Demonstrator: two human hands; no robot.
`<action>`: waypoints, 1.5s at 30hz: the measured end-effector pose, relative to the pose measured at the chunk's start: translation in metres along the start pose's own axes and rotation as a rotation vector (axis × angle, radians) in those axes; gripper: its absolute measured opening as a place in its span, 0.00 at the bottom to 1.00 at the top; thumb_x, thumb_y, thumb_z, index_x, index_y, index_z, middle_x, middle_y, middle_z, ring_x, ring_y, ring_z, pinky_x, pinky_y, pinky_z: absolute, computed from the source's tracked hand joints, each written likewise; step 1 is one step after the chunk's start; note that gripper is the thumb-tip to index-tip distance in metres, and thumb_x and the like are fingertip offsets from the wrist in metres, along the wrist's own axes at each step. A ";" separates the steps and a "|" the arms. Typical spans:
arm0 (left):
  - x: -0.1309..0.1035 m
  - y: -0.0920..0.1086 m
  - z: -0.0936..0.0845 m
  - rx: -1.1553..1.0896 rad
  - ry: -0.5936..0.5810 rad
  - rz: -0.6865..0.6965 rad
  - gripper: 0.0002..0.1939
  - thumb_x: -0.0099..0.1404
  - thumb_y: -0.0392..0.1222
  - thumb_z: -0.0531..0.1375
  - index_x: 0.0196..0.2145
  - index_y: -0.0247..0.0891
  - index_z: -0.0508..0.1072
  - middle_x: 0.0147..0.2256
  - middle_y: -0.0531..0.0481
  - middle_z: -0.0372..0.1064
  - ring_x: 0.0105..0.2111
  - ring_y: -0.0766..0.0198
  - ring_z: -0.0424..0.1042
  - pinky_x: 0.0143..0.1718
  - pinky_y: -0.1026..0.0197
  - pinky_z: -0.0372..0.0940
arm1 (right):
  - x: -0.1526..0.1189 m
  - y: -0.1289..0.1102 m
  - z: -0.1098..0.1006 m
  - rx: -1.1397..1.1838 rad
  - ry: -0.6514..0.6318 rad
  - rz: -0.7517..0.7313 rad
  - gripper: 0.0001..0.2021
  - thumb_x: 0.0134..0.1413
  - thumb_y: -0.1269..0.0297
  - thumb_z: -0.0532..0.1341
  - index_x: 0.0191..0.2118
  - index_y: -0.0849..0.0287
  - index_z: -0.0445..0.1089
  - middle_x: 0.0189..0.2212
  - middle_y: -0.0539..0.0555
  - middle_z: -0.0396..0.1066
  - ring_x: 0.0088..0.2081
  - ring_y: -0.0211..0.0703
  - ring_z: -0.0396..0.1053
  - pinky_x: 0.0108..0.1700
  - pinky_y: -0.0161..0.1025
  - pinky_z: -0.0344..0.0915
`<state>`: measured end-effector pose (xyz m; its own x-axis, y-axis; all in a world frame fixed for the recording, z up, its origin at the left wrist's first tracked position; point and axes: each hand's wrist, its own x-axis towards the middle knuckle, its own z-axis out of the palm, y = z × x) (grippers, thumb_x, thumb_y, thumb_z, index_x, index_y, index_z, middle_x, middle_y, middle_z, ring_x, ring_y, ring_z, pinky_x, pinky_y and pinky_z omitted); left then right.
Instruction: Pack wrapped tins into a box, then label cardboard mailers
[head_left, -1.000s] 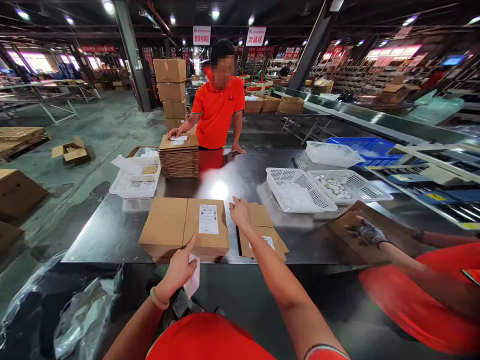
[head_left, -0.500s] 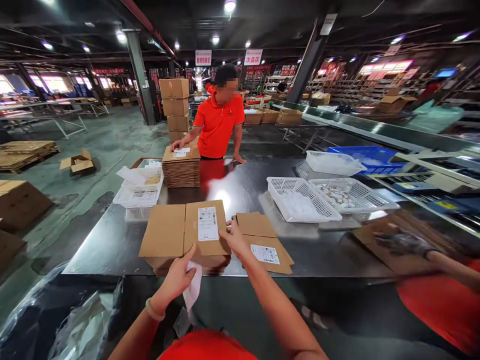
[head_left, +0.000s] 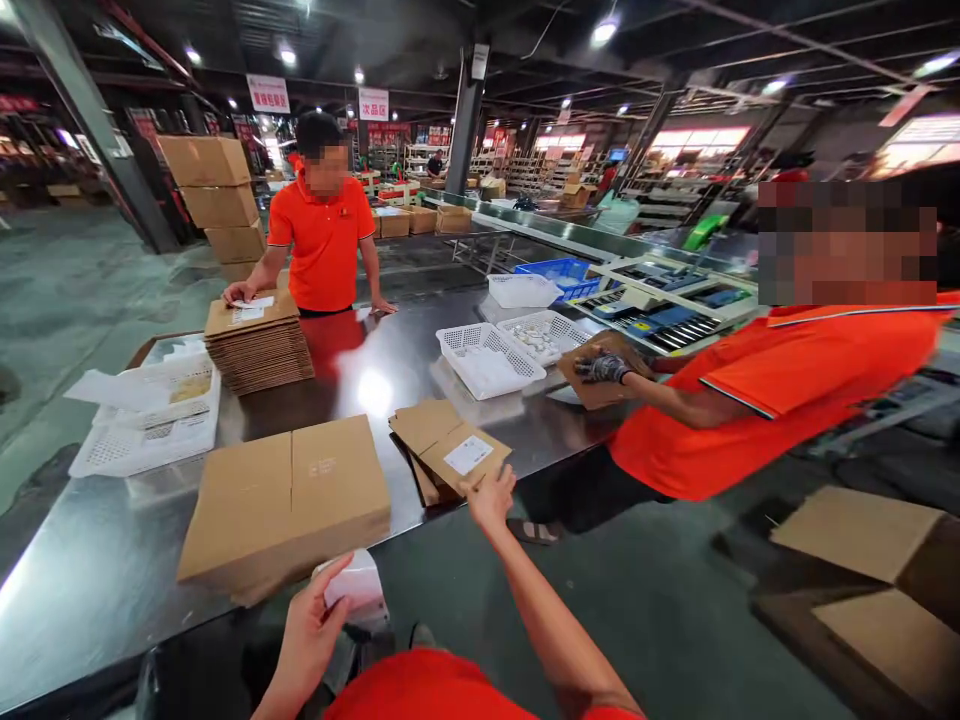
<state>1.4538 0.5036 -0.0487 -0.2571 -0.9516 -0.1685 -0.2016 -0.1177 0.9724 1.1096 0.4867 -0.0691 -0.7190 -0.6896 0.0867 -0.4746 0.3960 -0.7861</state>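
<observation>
My left hand [head_left: 315, 625] is closed on a curled white paper sheet [head_left: 358, 588], with the index finger and thumb along it, just off the table's near edge. Behind it lies a thick stack of flattened cardboard boxes [head_left: 300, 470], its top one bearing no label. At the near right corner of another flattened cardboard box [head_left: 427, 425], my right hand [head_left: 491, 492] grips the edge. That box carries a white printed label [head_left: 468, 455] and rests askew on a smaller pile. Some of the right fingers are hidden by the hand itself.
Across the shiny metal table [head_left: 360, 350], a co-worker [head_left: 319, 240] touches a stack of folded cardboard [head_left: 259, 345]. Another co-worker [head_left: 750, 390] at the right handles cardboard with a gloved hand. White baskets [head_left: 491, 375] stand beyond the small pile; more baskets [head_left: 142, 440] are at the left.
The view has turned right. My right hand has moved the labelled box from the thick stack onto the smaller pile at the right. My left hand, still holding the paper, has drawn back from the stack.
</observation>
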 end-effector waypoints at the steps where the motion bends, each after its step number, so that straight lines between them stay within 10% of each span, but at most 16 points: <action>1: -0.003 0.007 0.002 -0.005 0.002 -0.005 0.31 0.53 0.61 0.71 0.50 0.42 0.83 0.52 0.42 0.81 0.56 0.43 0.77 0.59 0.50 0.72 | -0.021 -0.006 0.003 0.060 -0.138 -0.069 0.23 0.46 0.51 0.70 0.46 0.59 0.77 0.48 0.67 0.78 0.52 0.64 0.75 0.49 0.55 0.73; 5: -0.011 0.025 0.001 -0.202 0.046 -0.100 0.35 0.50 0.58 0.74 0.53 0.40 0.81 0.51 0.42 0.81 0.52 0.45 0.79 0.53 0.52 0.75 | -0.106 -0.036 0.025 0.465 -1.040 -0.334 0.22 0.43 0.41 0.71 0.35 0.54 0.80 0.38 0.54 0.79 0.43 0.55 0.75 0.45 0.47 0.72; 8: -0.009 0.018 -0.005 -0.435 0.213 -0.192 0.37 0.45 0.56 0.77 0.52 0.38 0.81 0.46 0.42 0.83 0.44 0.47 0.81 0.43 0.54 0.77 | -0.142 -0.042 0.039 0.523 -1.299 -0.226 0.20 0.48 0.41 0.68 0.27 0.55 0.76 0.26 0.49 0.72 0.31 0.45 0.69 0.37 0.42 0.69; 13: -0.003 -0.008 -0.006 -0.677 0.486 -0.444 0.28 0.46 0.53 0.77 0.42 0.35 0.81 0.34 0.43 0.82 0.36 0.52 0.81 0.40 0.55 0.75 | -0.144 -0.040 0.058 0.575 -1.132 -0.082 0.19 0.42 0.53 0.71 0.41 0.54 0.74 0.20 0.41 0.62 0.23 0.35 0.58 0.26 0.31 0.56; 18: -0.014 -0.008 0.015 -0.797 0.147 -0.386 0.48 0.53 0.60 0.75 0.65 0.41 0.67 0.39 0.43 0.82 0.38 0.52 0.81 0.43 0.52 0.73 | -0.135 -0.061 0.071 0.555 -1.052 -0.090 0.20 0.46 0.55 0.68 0.45 0.54 0.72 0.22 0.42 0.62 0.23 0.36 0.60 0.26 0.32 0.58; 24: -0.002 0.000 0.014 -0.543 0.108 -0.302 0.35 0.32 0.45 0.82 0.40 0.32 0.80 0.35 0.43 0.82 0.33 0.55 0.79 0.40 0.56 0.71 | -0.123 -0.076 0.065 0.494 -1.013 -0.095 0.13 0.48 0.55 0.69 0.38 0.57 0.78 0.24 0.49 0.73 0.25 0.40 0.68 0.29 0.36 0.64; 34: 0.031 0.023 0.003 -0.323 -0.003 -0.252 0.32 0.36 0.41 0.80 0.42 0.31 0.83 0.35 0.44 0.82 0.34 0.55 0.78 0.42 0.56 0.69 | -0.114 -0.087 0.037 0.387 -0.498 -0.736 0.12 0.66 0.61 0.60 0.34 0.53 0.80 0.37 0.56 0.79 0.39 0.46 0.77 0.41 0.41 0.73; 39: 0.023 0.020 0.010 -0.433 -0.186 -0.344 0.31 0.33 0.48 0.82 0.34 0.29 0.85 0.35 0.38 0.83 0.37 0.48 0.80 0.45 0.51 0.71 | -0.039 -0.143 0.054 0.375 -0.308 -0.638 0.07 0.58 0.64 0.64 0.30 0.56 0.76 0.43 0.57 0.72 0.46 0.48 0.72 0.45 0.43 0.72; 45: 0.027 0.023 0.029 -0.614 -0.094 -0.329 0.33 0.38 0.51 0.81 0.40 0.29 0.85 0.44 0.34 0.83 0.45 0.43 0.80 0.52 0.48 0.70 | 0.053 -0.201 0.120 0.107 -0.476 -0.396 0.06 0.45 0.74 0.65 0.23 0.59 0.71 0.41 0.54 0.70 0.45 0.46 0.72 0.51 0.43 0.69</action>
<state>1.4147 0.4840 -0.0359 -0.3602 -0.8139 -0.4559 0.2801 -0.5605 0.7794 1.2279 0.2976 0.0197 -0.1824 -0.9757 0.1211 -0.5872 0.0093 -0.8094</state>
